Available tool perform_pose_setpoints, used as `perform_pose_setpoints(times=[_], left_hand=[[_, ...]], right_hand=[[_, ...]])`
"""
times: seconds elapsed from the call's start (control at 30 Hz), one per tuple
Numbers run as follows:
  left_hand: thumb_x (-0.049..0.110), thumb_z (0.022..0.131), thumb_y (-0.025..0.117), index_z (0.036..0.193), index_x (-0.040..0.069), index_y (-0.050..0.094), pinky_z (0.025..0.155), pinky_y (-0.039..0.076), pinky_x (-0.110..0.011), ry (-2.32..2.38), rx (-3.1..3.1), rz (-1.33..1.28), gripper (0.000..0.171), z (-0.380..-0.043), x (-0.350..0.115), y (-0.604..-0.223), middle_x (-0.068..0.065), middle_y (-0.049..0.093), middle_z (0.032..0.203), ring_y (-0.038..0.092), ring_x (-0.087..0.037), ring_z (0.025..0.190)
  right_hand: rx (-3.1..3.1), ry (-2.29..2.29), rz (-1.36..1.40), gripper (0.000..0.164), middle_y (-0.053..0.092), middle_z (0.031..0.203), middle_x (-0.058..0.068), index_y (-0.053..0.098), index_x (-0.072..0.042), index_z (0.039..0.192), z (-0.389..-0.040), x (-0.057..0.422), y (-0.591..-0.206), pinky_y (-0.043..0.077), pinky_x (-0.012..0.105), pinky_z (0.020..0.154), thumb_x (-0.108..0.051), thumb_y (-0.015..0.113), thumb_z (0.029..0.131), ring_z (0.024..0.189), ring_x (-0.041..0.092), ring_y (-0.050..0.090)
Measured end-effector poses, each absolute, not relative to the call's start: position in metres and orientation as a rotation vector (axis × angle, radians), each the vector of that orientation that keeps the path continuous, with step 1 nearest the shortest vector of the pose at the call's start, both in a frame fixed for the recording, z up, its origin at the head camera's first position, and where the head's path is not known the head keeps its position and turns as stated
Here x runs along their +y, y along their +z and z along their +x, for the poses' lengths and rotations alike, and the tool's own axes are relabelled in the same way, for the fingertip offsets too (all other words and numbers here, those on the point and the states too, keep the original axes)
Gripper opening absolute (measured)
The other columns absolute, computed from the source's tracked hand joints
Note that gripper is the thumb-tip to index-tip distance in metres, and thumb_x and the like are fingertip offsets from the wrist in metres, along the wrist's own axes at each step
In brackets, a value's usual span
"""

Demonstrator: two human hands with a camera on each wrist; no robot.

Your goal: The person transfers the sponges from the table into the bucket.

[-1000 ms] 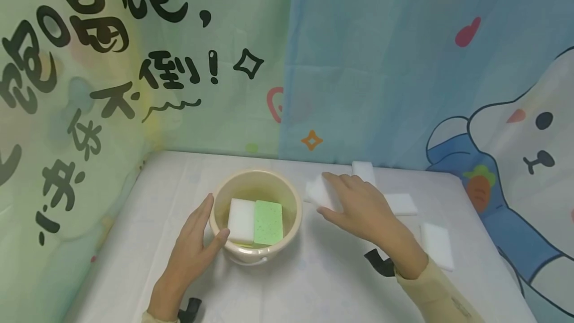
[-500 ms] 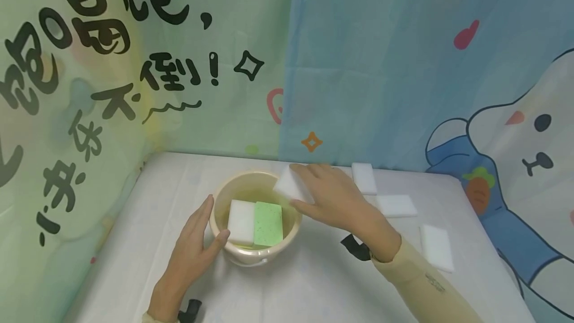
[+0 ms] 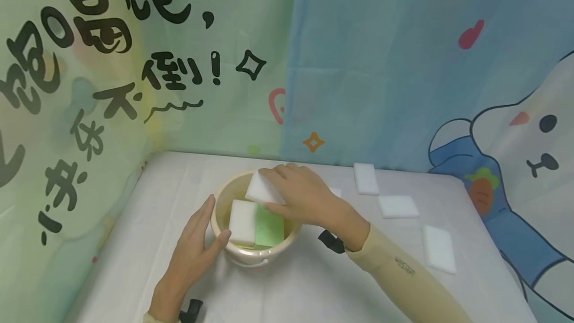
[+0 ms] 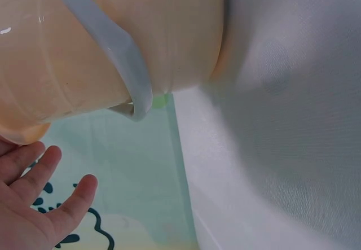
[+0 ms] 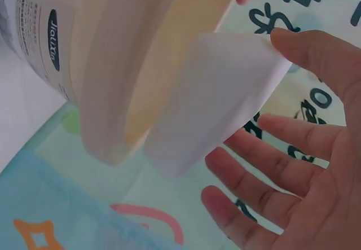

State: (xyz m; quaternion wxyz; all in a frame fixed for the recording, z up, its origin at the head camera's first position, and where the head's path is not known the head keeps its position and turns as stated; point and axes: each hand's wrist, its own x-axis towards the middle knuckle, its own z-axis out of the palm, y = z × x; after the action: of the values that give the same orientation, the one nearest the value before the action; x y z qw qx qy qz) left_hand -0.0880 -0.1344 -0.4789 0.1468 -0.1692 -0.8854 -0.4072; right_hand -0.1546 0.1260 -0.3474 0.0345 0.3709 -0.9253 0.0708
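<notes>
A cream bucket [image 3: 257,258] with a pale handle [image 4: 121,49] stands on the table. Inside it lie a white sponge [image 3: 242,222] and a green speckled sponge [image 3: 270,226]. My left hand [image 3: 193,241] rests against the bucket's left rim, fingers extended and thumb at the near edge. Above the back right of the bucket's mouth, my right hand [image 3: 300,196] pinches another white sponge [image 5: 217,97] between thumb and fingertips. In the right wrist view that sponge is tilted at the opening. Part of the green sponge is hidden under the right hand.
To the right lie more white sponges: one at the back [image 3: 366,179], one in the middle [image 3: 398,207] and one nearer [image 3: 439,249]. A further white piece [image 3: 335,192] shows partly behind the right hand. Printed curtains [image 3: 376,74] enclose the white table [image 3: 287,288].
My right hand has carried its white sponge leftward from the table to over the bucket's mouth. The left hand has stayed at the rim.
</notes>
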Motion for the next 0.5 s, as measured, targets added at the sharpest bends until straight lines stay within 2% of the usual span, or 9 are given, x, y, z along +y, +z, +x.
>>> perform_pose_setpoints(times=[0.23, 0.37, 0.5], left_hand=[[0.033, 0.098, 0.066, 0.159, 0.006, 0.025, 0.114, 0.031, -0.054, -1.169, -2.556, -0.498, 0.078, -0.088, -0.135, -0.479, -0.012, 0.031, 0.160, 0.032, -0.031, 0.144], [0.032, 0.098, 0.066, 0.159, 0.005, 0.025, 0.114, 0.031, -0.054, -1.163, -2.549, -0.503, 0.078, -0.088, -0.135, -0.478, -0.013, 0.032, 0.160, 0.033, -0.031, 0.144], [0.032, 0.098, 0.066, 0.159, 0.006, 0.025, 0.114, 0.031, -0.055, -1.160, -2.551, -0.503, 0.078, -0.088, -0.135, -0.478, -0.013, 0.032, 0.160, 0.033, -0.031, 0.144]], right_hand=[[-2.878, 0.126, 1.271, 0.059, 0.062, 0.128, 0.007, 0.052, -0.012, 0.142, -0.167, 0.114, -0.363, 0.042, 0.049, 0.099, -0.041, 0.070, 0.094, 0.115, 0.029, 0.055], [-2.899, 0.048, 1.326, 0.062, 0.057, 0.139, 0.007, 0.049, -0.015, 0.146, -0.173, 0.110, -0.372, 0.034, 0.054, 0.107, -0.045, 0.068, 0.094, 0.124, 0.030, 0.049], [-2.893, 0.003, 1.329, 0.063, 0.055, 0.141, 0.007, 0.049, -0.016, 0.146, -0.177, 0.107, -0.378, 0.030, 0.057, 0.110, -0.045, 0.069, 0.094, 0.125, 0.031, 0.045]])
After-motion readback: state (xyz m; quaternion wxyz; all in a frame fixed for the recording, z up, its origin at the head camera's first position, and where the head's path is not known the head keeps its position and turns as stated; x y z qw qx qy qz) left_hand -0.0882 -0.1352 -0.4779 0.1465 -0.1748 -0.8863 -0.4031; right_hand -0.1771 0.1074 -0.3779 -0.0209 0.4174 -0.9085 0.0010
